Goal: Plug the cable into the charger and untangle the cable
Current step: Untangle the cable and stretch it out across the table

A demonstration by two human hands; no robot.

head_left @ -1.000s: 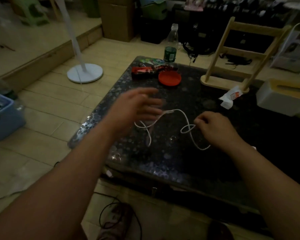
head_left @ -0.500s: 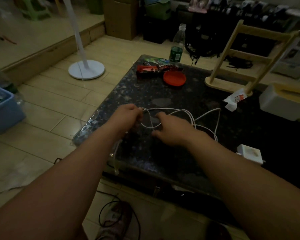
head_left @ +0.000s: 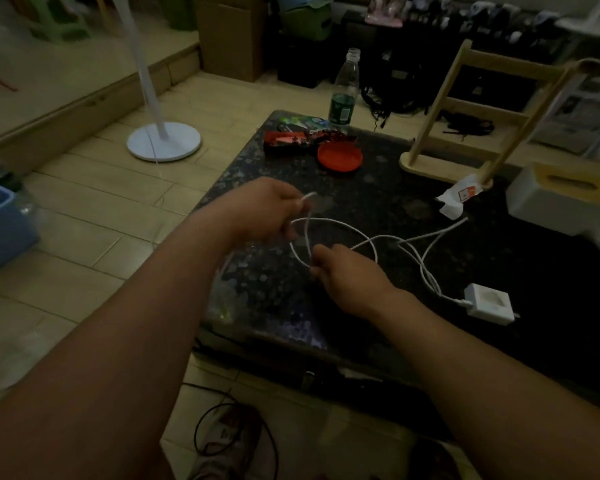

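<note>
A thin white cable point(head_left: 371, 242) lies in crossing loops on the dark speckled table point(head_left: 378, 202). One end runs into the white square charger point(head_left: 489, 304) at the right, where it looks plugged in. My left hand point(head_left: 267, 209) is raised over the table's left part and pinches a bend of the cable near its fingertips. My right hand point(head_left: 347, 275) sits just below and to the right, closed on another strand of the same cable. A loop hangs between the two hands.
On the far table end lie a red lid point(head_left: 340, 156), a red packet point(head_left: 284, 142) and a plastic bottle point(head_left: 343, 88). A wooden rack point(head_left: 465, 109), a crumpled wrapper point(head_left: 459, 197) and a white tissue box point(head_left: 561, 199) stand at the right. A fan base point(head_left: 163, 140) is on the floor left.
Both hands closed on the cable and drew apart; my left hand rose toward the far side with a bend, my right hand dropped nearer. The charger came into view.
</note>
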